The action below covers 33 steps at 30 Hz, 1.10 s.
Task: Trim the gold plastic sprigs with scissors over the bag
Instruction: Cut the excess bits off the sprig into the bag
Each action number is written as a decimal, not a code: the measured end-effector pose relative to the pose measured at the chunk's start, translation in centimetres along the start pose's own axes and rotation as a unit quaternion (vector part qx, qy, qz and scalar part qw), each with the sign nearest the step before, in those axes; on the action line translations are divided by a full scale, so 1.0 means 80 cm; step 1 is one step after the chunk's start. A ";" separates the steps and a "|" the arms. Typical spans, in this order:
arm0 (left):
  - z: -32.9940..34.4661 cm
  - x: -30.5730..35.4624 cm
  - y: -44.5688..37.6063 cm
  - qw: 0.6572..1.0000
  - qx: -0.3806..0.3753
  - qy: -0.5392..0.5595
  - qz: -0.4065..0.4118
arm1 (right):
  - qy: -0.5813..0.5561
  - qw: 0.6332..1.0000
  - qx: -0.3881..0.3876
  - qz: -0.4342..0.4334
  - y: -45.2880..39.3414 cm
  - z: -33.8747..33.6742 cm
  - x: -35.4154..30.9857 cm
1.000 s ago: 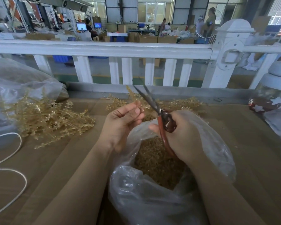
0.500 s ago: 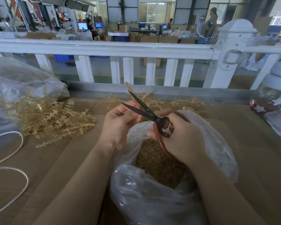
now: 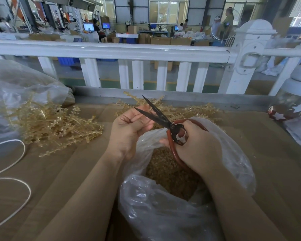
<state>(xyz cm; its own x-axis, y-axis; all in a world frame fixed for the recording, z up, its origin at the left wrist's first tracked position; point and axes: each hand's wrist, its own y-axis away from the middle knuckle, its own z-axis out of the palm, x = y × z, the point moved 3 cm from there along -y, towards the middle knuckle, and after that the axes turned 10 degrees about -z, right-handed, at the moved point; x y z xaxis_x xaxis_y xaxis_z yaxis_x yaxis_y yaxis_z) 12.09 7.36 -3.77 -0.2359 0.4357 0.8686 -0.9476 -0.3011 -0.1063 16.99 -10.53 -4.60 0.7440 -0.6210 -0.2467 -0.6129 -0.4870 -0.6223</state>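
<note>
The left hand (image 3: 129,129) is in the middle of the frame, fingers curled, pinching a thin gold sprig (image 3: 147,108) between thumb and fingertips. The sprig is hard to see, but it seems to poke up and to the right, toward the blades. The right hand (image 3: 196,145) is just to the right and a bit lower, wrapped around the red handles of the scissors (image 3: 156,115). The blades are spread apart like a V. They point up and to the left, and their tips sit on either side of the sprig, right beside the left fingers. So the sprig lies across the blades, not along them. Both hands are above the open clear bag (image 3: 233,153), which has gold bits inside. I think the next squeeze should cut the sprig, and the piece should drop into the bag.
</note>
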 end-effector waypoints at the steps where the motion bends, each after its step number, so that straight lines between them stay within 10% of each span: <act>1: 0.000 0.000 0.000 1.000 -0.001 0.001 0.000 | 0.003 1.000 0.003 -0.001 0.000 0.000 0.000; 33: -0.002 0.003 0.001 0.997 -0.034 -0.062 0.026 | 0.010 1.000 0.015 0.005 0.001 -0.006 -0.006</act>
<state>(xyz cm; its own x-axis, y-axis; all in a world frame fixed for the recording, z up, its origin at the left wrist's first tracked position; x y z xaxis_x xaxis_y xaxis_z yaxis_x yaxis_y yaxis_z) 11.93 7.57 -3.64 -0.2608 0.3112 0.9138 -0.9481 -0.2608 -0.1818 16.44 -10.55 -4.18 0.7315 -0.6388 -0.2385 -0.6123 -0.4614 -0.6420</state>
